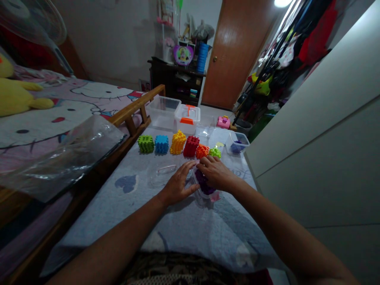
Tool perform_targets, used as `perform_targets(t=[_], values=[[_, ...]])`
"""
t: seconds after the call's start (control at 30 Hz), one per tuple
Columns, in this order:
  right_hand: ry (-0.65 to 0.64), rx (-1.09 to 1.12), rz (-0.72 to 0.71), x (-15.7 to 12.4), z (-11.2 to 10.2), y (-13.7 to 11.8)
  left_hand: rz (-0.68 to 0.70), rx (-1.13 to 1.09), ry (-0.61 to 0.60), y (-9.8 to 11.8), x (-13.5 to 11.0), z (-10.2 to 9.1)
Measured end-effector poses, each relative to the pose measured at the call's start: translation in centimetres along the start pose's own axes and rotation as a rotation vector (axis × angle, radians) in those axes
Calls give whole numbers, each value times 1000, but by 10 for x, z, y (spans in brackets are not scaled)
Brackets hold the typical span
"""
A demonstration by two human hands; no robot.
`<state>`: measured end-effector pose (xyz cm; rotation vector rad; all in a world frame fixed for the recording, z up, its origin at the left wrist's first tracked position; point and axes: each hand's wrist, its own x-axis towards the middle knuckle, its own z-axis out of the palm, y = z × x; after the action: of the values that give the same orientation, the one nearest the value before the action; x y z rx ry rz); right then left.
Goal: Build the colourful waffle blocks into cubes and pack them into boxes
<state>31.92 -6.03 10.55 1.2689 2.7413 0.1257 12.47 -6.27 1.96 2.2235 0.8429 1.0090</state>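
A small clear plastic box (194,179) filled with purple pieces (204,183) stands before me on the cloth-covered table. My left hand (181,182) grips its left side, thumb at the near end and fingers at the far end. My right hand (215,172) lies over the box with its fingers curled down at the far rim; whatever is under the fingertips is hidden. To the left of the box lies a clear lid (163,173) with a handle. Beyond my hands are interlocking blocks in colour groups: green (146,144), blue (162,144), yellow (178,142), red (191,146), orange (202,151) and lime (215,152).
A clear box (244,139) with a few purple pieces is at the back right. Larger clear bins (164,113) and an orange-handled box (187,122) stand at the far end. A wooden bed rail (133,105) borders the left, a white cabinet (311,130) the right.
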Motion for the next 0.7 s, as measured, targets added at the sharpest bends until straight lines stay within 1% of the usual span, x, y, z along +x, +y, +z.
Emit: perform_targets(t=[0.2,0.5,0.6,0.7], values=[[-15,5,-1,0,-1,2,-10,1,6,-2,-1,1],[-38,54,12,-2,-11,8,-19,-5,1,0,-1,0],[-61,101,43,-7,-10,11,-34,12,-3,3,0,-2],[-100,128,54,-11,-7,9,-39,11,-10,4,0,-2]])
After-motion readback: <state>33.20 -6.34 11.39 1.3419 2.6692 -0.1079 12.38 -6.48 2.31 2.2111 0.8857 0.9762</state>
